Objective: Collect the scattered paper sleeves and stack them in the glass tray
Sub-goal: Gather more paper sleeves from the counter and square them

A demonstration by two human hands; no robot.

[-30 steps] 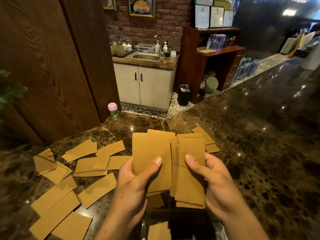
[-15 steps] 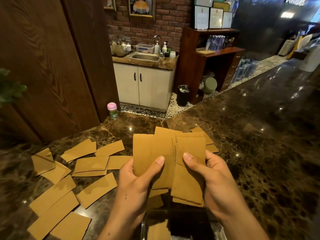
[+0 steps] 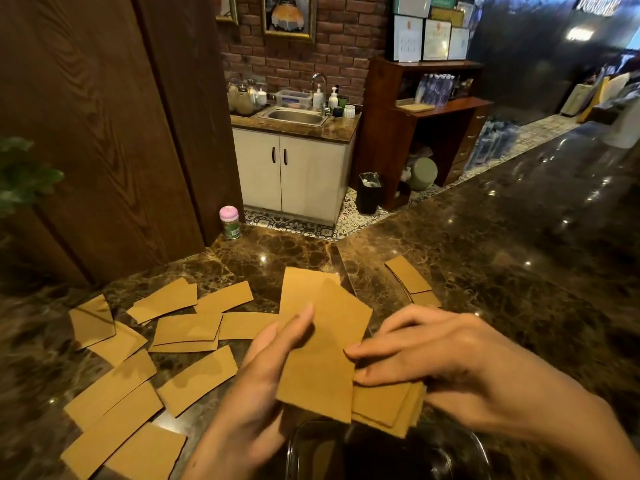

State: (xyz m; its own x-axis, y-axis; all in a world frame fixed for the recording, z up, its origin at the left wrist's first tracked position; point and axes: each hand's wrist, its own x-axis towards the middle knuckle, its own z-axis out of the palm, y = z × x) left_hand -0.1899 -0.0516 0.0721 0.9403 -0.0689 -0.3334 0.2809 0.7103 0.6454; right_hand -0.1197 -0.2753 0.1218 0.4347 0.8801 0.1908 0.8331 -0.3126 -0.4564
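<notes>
Head view: both my hands meet low in the middle of the frame around a bunch of paper sleeves (image 3: 322,351). My left hand (image 3: 263,379) has its thumb pressed on the front of the bunch and its fingers curled behind it, so it grips the sleeves. My right hand (image 3: 440,358) reaches in from the right with its fingers bent and fingertips on the bunch's right edge, where more sleeves fan out below; I cannot tell how firmly it pinches them. The glass tray (image 3: 478,445) sits at the bottom edge of the frame, just beneath the bunch, its inside too dark to read. Loose sleeves (image 3: 114,386) lie scattered flat over the dark marble counter (image 3: 502,271) in the lower left, some overlapping. Two more sleeves (image 3: 408,275) lie right of centre, above my right hand. A small bottle with a pink cap (image 3: 229,222) stands on the counter's far edge, well apart from the sleeves.
</notes>
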